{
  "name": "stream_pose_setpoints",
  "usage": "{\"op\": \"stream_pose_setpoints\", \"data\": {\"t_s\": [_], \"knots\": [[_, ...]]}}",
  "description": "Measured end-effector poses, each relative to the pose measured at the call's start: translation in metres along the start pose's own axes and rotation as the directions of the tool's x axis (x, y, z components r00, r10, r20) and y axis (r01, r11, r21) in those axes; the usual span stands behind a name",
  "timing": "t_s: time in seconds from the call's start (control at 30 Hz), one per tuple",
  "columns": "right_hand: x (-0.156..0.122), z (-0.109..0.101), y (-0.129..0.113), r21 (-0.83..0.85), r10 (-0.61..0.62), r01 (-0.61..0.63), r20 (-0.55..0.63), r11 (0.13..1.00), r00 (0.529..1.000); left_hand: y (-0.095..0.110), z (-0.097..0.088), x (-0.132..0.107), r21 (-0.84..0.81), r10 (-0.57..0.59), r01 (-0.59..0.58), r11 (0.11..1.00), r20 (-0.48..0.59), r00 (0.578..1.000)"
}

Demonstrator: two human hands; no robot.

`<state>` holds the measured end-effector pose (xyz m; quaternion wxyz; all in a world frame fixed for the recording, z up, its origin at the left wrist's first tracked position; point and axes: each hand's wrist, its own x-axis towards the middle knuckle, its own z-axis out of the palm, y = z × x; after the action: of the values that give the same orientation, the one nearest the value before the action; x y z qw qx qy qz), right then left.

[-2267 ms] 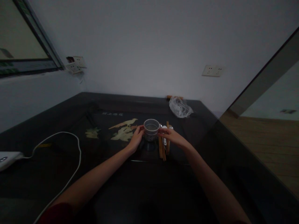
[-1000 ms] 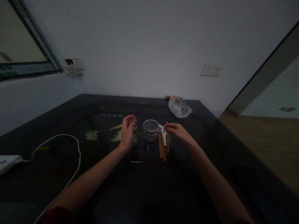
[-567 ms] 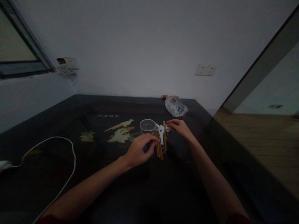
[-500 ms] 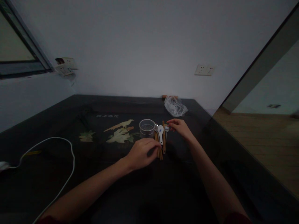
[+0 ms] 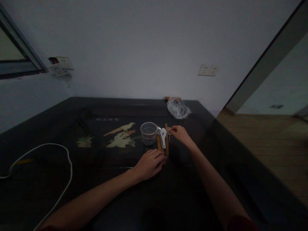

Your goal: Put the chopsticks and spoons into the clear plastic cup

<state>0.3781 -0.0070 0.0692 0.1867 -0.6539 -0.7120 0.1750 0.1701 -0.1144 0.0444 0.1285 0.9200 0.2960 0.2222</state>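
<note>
A clear plastic cup (image 5: 148,132) stands on the dark table (image 5: 115,179). Just right of the cup lie several brown chopsticks (image 5: 166,138) in a bundle with a white spoon (image 5: 163,135) on top. My left hand (image 5: 150,164) rests at the near ends of the chopsticks, its fingers curled down onto them. Further back, at the far end of the bundle, my right hand (image 5: 179,134) pinches its fingertips on a small metal spoon (image 5: 169,131).
A crumpled clear plastic bag (image 5: 178,108) lies at the table's far edge by the wall. A white cable (image 5: 57,150) loops over the left side. An inlaid bird picture (image 5: 120,134) sits left of the cup. Wooden floor lies beyond the right edge.
My left hand let go of the cup, rose, then came down to the near ends of the chopsticks. My right hand stayed by the far ends, closing its fingertips there.
</note>
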Motion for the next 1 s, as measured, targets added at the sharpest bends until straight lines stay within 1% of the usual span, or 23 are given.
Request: {"op": "stream_pose_setpoints", "data": {"t_s": [0.07, 0.17, 0.33, 0.43, 0.6, 0.8, 1.0], "knots": [[-0.002, 0.003, -0.001, -0.09, 0.033, -0.032, 0.001, 0.995, 0.999, -0.003, 0.009, -0.002, 0.02, 0.033, -0.032, 0.999, -0.012, 0.999], [-0.007, 0.014, -0.006, -0.185, 0.073, -0.069, 0.013, 0.98, 0.997, -0.007, 0.018, -0.003, 0.023, 0.057, -0.057, 0.998, -0.03, 0.998], [-0.014, 0.033, -0.013, -0.249, 0.083, -0.083, -0.009, 0.965, 0.996, -0.01, 0.022, -0.004, 0.041, 0.046, -0.046, 0.998, -0.008, 0.999], [-0.015, 0.04, -0.013, -0.275, 0.098, -0.098, -0.014, 0.956, 0.995, -0.012, 0.024, -0.004, 0.048, 0.042, -0.043, 0.998, 0.02, 0.999], [-0.013, 0.042, -0.012, -0.277, 0.105, -0.106, -0.017, 0.955, 0.994, -0.013, 0.027, -0.005, 0.055, 0.013, -0.016, 0.998, 0.049, 0.999], [-0.014, 0.037, -0.015, -0.301, 0.153, -0.131, 0.05, 0.945, 0.987, -0.013, 0.027, -0.005, 0.056, -0.005, 0.002, 0.998, 0.064, 0.998], [-0.016, 0.038, -0.019, -0.343, 0.154, -0.139, 0.015, 0.929, 0.988, -0.015, 0.031, -0.005, 0.075, 0.0, -0.006, 0.997, 0.08, 0.997]]}}
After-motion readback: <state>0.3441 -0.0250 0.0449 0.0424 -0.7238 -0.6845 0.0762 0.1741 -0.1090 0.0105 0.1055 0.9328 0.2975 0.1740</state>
